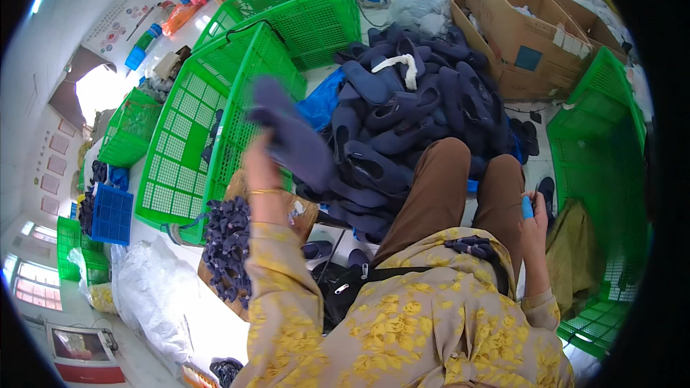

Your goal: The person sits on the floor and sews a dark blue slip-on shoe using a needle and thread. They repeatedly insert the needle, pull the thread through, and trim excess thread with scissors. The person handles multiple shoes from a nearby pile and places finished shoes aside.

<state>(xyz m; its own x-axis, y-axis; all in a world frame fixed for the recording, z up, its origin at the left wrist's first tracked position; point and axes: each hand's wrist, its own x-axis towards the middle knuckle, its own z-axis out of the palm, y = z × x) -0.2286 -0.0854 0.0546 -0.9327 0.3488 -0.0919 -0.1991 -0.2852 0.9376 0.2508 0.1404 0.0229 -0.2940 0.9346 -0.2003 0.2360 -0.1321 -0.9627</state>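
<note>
My left hand [260, 165] is raised in front of the green crates, gripping a dark blue shoe [302, 144]. Motion smears both of them. Beyond my knees lies a heap of similar dark blue slip-on shoes [388, 115], with a white strip [410, 68] on top. Beside my right thigh, my right hand [533, 233] is closed, with a blue wrap [527, 208] around one finger. A small dark tool tip shows at its fingers, too little to name. Small dark blue pieces [228, 251] are piled below my left forearm, and more dark strips [476, 246] rest on my lap.
Green plastic crates [180, 147] stand at the left, and another green crate [596, 129] is at the right with olive cloth [571, 251] beside it. An open cardboard box [521, 39] borders the heap. Clear plastic sheeting [154, 294] lies at the lower left.
</note>
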